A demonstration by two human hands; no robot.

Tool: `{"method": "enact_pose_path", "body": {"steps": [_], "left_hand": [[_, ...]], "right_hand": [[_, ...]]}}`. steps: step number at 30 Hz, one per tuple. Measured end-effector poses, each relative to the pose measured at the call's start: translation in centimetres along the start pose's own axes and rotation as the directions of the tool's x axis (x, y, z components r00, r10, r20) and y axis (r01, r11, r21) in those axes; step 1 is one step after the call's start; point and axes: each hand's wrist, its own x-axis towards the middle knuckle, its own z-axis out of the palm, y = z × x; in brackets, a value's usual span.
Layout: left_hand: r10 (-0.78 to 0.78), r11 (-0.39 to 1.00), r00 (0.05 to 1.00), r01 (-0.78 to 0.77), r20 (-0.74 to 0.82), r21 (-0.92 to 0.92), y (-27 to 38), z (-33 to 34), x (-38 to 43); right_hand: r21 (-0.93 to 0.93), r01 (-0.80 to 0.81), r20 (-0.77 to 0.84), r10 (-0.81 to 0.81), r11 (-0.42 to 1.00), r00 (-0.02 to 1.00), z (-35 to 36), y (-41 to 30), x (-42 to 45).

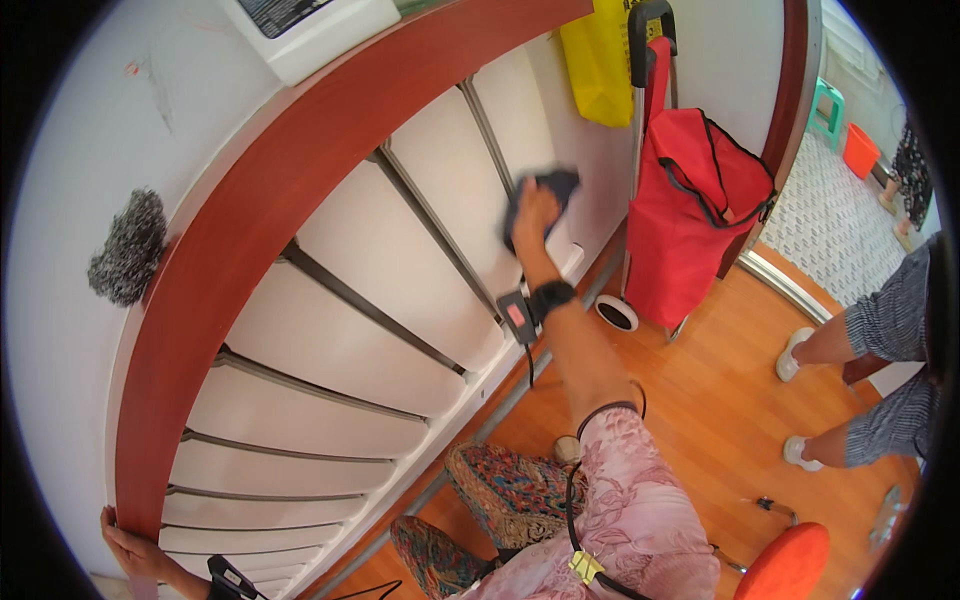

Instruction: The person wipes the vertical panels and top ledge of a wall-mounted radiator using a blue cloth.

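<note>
A dark cloth (568,182) is in my right hand (538,214), pressed near the far end of a white slatted radiator (390,255) with dark gaps between its panels. The hand and cloth are slightly blurred. At the lower left, my left hand (131,551) rests on the end of the reddish-brown wooden ledge (225,225) that runs above the radiator, and holds no object that I can see. Each wrist carries a dark strap with a small device.
Steel wool (131,247) lies beside the ledge. A white container (322,37) stands at the top. On the right are a yellow bag (600,67), a red wheeled shopping trolley (675,225) and a red round stool seat (784,562). Other people stand at right.
</note>
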Motion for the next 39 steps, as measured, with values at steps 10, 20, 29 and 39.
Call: {"method": "enact_pose_path", "body": {"steps": [10,20,29,39], "left_hand": [[-0.101,0.991,0.994,0.097,-0.042,-0.087,-1.9,1.0,-0.1],[-0.074,0.997,0.995,0.075,-0.073,0.002,-0.5,0.8,0.3],[-0.028,0.996,0.994,0.018,-0.107,-0.091,0.1,1.6,-0.2],[-0.016,1.000,0.997,0.015,-0.073,-0.012,1.3,1.3,-0.3]], "right_hand": [[0.561,0.417,-0.336,-0.263,0.715,0.904,-8.0,-3.0,7.7],[0.192,0.010,0.067,-0.024,0.981,0.997,4.1,15.7,-12.3],[0.462,-0.108,0.376,-0.084,0.881,0.923,0.5,9.6,-28.7],[0.742,0.624,-0.422,-0.552,0.247,0.719,-13.6,-14.2,-17.9]]}}
